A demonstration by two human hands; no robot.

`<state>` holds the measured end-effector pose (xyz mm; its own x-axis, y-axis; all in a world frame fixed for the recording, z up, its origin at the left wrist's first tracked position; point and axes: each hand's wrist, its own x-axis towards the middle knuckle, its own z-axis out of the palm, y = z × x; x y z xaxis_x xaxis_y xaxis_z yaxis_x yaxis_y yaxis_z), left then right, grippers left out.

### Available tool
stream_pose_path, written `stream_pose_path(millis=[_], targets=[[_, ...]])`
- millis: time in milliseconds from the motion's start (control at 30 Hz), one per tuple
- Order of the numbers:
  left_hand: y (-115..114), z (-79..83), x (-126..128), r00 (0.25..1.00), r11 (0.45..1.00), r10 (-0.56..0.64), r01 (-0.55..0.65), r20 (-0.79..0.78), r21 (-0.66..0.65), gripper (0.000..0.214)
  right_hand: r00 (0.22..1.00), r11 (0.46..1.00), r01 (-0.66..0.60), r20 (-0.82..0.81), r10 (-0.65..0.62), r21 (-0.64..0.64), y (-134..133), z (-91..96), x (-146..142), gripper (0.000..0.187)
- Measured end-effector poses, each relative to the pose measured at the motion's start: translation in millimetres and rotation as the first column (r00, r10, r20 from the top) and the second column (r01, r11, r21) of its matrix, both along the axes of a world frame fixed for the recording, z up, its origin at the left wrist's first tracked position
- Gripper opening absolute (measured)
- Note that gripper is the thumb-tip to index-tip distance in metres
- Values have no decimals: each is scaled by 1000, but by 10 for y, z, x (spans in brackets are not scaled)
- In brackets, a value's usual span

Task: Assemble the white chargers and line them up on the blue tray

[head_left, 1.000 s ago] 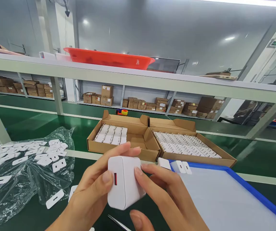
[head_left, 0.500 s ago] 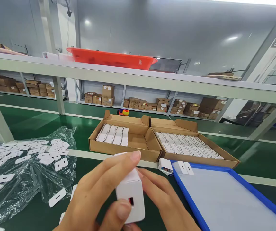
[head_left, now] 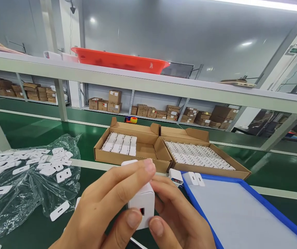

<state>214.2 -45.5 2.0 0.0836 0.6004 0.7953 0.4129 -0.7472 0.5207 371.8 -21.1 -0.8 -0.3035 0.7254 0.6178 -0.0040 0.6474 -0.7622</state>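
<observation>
Between my two hands is a white USB charger (head_left: 146, 204), its end face with a small rectangular port turned toward me. My left hand (head_left: 104, 204) grips it from the left, fingers across the top and thumb beside the port. My right hand (head_left: 182, 211) is closed on the right side, its thumb at the lower right edge of that face. Part of the charger's body is hidden behind the fingers. Below the hands a thin white strip (head_left: 138, 243) shows, too little of it to name.
Loose white end plates (head_left: 60, 211) lie on clear plastic film (head_left: 31, 193) at left. Two cardboard boxes (head_left: 148, 150) hold rows of white parts. A blue-rimmed tray (head_left: 231, 214) is at right, with white chargers (head_left: 192, 178) at its corner. A shelf beam (head_left: 138, 77) crosses above, carrying a red basin (head_left: 119, 61).
My right thumb has come up into view onto the charger's lower right edge. The charger has turned slightly and moved up a little. The whole view has shifted slightly.
</observation>
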Motion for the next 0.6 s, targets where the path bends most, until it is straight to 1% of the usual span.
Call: stream_pose_path(millis=[133,233,300,433,533,600], targets=[[-25,1,43,1000,999,1,-1,-1,-36,41,999,999,11,-36,-13,-47,53,-21,6,34],[-26,-5,52,1000,999,-6,5,-11,-48,42,999,998,42,-5,-43,-40,69,-24,24,36],[-11,-12,38,1000,998,-10,8,-30,-63,43,999,998,36,38,-34,-57,60,-18,29,37],[41,-30,-2,997,996,8,-15,-74,-86,43,997,982,12,79,3,-188,43,-15,0,39],[78,-41,-17,995,997,33,-39,-92,-69,43,998,955,-21,43,35,-294,54,-30,-44,41],[93,-44,-21,994,998,35,-41,-107,-56,44,998,944,-60,2,65,-324,63,-36,-66,40]])
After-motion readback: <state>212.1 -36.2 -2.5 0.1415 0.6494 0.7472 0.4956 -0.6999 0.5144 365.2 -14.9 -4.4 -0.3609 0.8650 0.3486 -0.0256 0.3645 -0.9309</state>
